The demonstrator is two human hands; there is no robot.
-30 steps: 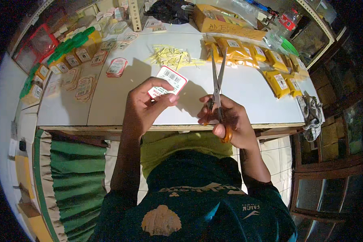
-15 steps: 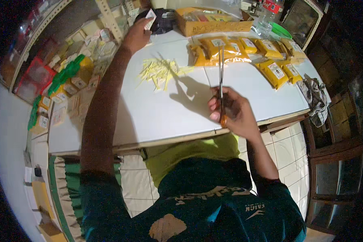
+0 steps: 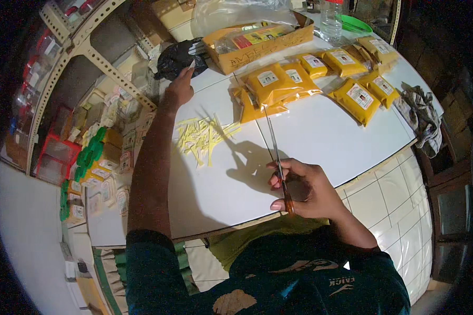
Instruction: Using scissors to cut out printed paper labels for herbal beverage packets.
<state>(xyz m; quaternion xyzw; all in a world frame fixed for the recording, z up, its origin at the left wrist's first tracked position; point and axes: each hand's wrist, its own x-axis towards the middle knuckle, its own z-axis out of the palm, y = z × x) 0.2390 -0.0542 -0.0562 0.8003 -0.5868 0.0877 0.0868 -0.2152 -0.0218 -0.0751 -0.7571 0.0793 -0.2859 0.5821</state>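
In my right hand (image 3: 312,191), fingers and thumb wrap the brown handles of a pair of scissors (image 3: 274,139). Its long metal blades point away from me over the white table. My left arm stretches to the far left, where my left hand (image 3: 182,88) is closed beside a black plastic bag (image 3: 177,59). A thin white sliver of a small paper label (image 3: 192,65) shows at its fingertips. Between the hands lies a loose pile of pale yellow paper strips (image 3: 205,137). White pieces (image 3: 197,49) lie by the bag; their kind is unclear.
Yellow packets (image 3: 270,84) with white labels lie at the back, several more (image 3: 358,101) to the right. Behind stand a cardboard box (image 3: 263,52), a clear bottle (image 3: 330,23) and a green dish (image 3: 357,24). A crumpled cloth (image 3: 423,118) hangs over the right edge. Shelving (image 3: 113,76) borders the left.
The view has shifted, showing more of the shelving on the left. My left hand has brought the label down beside the black bag, turned nearly edge-on. My right hand keeps hold of the scissors.
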